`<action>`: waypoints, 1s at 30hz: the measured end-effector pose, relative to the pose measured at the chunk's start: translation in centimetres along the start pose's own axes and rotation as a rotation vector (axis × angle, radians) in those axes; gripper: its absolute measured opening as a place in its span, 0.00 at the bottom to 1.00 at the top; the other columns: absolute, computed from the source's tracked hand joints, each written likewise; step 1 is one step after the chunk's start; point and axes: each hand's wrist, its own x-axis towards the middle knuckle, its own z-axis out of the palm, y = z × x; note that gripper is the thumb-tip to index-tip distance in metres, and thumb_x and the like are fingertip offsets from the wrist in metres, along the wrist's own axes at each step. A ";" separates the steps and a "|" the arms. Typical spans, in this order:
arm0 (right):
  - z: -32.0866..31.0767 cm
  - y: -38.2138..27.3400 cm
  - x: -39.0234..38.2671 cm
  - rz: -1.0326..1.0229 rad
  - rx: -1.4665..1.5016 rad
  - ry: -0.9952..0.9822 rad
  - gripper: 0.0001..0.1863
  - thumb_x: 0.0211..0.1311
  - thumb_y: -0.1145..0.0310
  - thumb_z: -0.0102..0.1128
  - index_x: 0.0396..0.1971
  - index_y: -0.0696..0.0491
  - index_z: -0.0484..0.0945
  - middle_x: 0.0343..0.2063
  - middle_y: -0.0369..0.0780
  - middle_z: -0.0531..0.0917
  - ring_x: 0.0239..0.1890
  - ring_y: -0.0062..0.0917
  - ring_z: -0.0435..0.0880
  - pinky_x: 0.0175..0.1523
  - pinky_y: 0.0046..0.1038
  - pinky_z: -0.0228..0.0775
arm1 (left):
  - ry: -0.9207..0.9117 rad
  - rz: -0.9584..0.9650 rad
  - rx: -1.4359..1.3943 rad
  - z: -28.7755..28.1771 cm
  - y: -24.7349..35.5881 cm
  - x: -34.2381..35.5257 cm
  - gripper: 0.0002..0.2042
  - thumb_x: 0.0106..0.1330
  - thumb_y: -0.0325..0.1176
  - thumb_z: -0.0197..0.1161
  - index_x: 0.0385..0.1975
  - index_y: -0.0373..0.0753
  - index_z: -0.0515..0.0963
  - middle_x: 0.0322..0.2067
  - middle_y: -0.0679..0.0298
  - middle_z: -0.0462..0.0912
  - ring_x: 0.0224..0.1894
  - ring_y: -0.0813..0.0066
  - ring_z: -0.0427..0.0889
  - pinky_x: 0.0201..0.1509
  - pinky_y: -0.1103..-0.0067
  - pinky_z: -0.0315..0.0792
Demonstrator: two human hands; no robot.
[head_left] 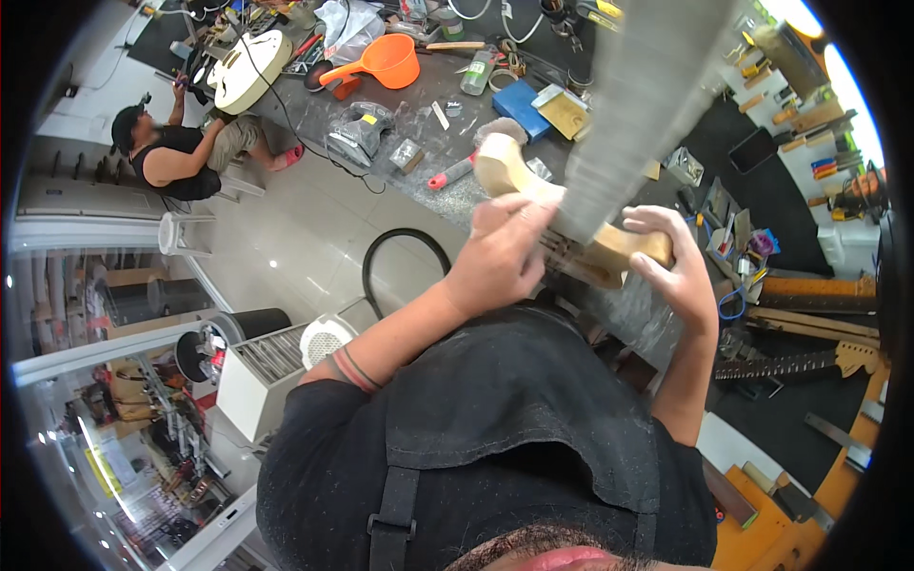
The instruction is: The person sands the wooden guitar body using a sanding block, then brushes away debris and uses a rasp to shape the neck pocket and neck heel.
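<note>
Close to my chest is a pale wooden body with two curved horns point(500, 167), like an electric guitar's. Between the horns, a long grey piece point(633, 105) rises toward the top, smeared; it may be the neck, and it covers part of the body. My left hand point(500, 249) is closed with bent fingers beside the base of the grey piece; what it holds, if anything, is hidden. Around the horn at the right, my right hand point(681, 271) is closed, thumb on the near side and fingers on the far side.
An orange dipper point(388, 62), a grey power tool point(360, 131), a red-handled brush point(452, 173) and a blue box point(521, 108) lie on the dusty bench. Guitar necks point(776, 366) lie at the right. At the far left, a seated person point(171, 157) is beside a cream guitar body point(249, 71).
</note>
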 end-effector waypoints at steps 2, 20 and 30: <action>0.0 -1.1 -0.7 -0.154 0.032 0.137 0.49 0.61 0.61 0.81 0.79 0.61 0.65 0.72 0.49 0.78 0.73 0.40 0.80 0.79 0.41 0.67 | -0.059 0.065 -0.005 0.6 0.5 0.4 0.35 0.61 0.25 0.72 0.73 0.33 0.77 0.62 0.53 0.85 0.67 0.52 0.78 0.73 0.57 0.69; 2.1 -5.5 -5.9 -0.558 0.377 0.613 0.28 0.72 0.44 0.76 0.42 0.55 0.76 0.23 0.43 0.85 0.26 0.36 0.89 0.44 0.44 0.88 | -0.380 -0.194 0.023 -0.9 -19.1 -7.9 0.15 0.66 0.24 0.67 0.52 0.38 0.85 0.48 0.53 0.87 0.56 0.49 0.84 0.66 0.60 0.78; 1.8 -4.3 -9.0 -0.478 0.221 0.913 0.26 0.73 0.46 0.76 0.40 0.54 0.76 0.26 0.42 0.85 0.30 0.35 0.90 0.49 0.49 0.89 | -0.488 0.278 -0.090 8.1 -16.7 10.8 0.12 0.67 0.28 0.66 0.48 0.39 0.86 0.48 0.52 0.88 0.53 0.48 0.87 0.58 0.56 0.81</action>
